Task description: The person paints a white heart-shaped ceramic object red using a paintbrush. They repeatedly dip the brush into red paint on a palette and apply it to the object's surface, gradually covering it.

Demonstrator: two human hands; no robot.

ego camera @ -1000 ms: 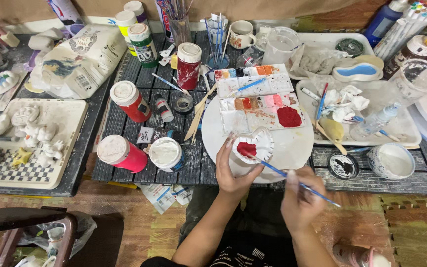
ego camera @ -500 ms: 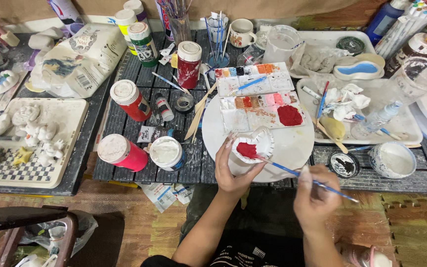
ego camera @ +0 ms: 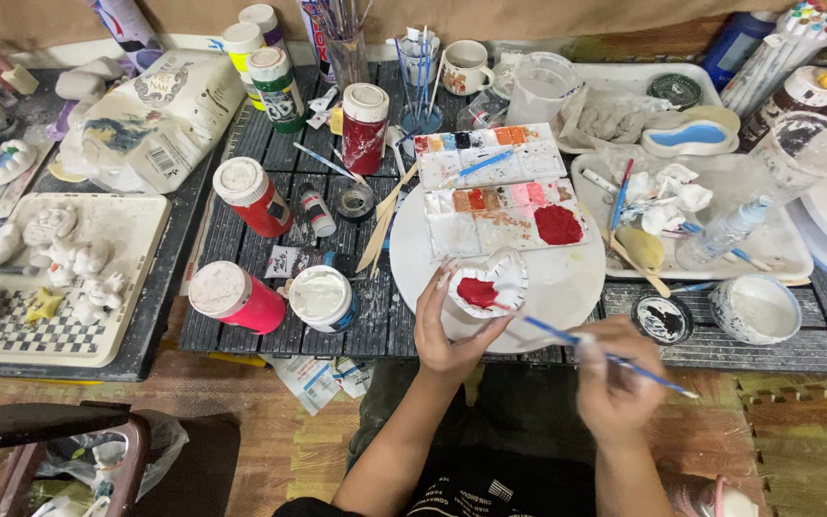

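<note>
- Fingers of the left hand (ego camera: 447, 325) curl up around a small white ceramic piece (ego camera: 490, 287) partly painted red, gripping it from below and from the side, just over the near edge of the round white board (ego camera: 567, 278).
- Right hand (ego camera: 614, 378) is pinched shut on a blue-handled paintbrush (ego camera: 614, 357); its long axis runs from lower right up to the left, with the tip pointing at the ceramic piece and only a short gap between them.
- Ceramic piece lies up and to the left of the right fingers, so the brush hand is the free one nearest its painted face.
- Beyond the held piece, farther from the fingers, two paint palettes (ego camera: 500, 196) lie on the board, their wells holding reds, pinks, oranges and blues, with a thick red blob at the right.
- Left of the left hand stand a white-filled paint jar (ego camera: 323, 299) and pink and red paint bottles (ego camera: 236, 297).
- Right of the brush hand sit a small black-stained dish (ego camera: 662, 319) and a white cup (ego camera: 756, 309) whose contents I cannot tell.
- Far left, a tray (ego camera: 131, 230) holds unpainted white figurines.
</note>
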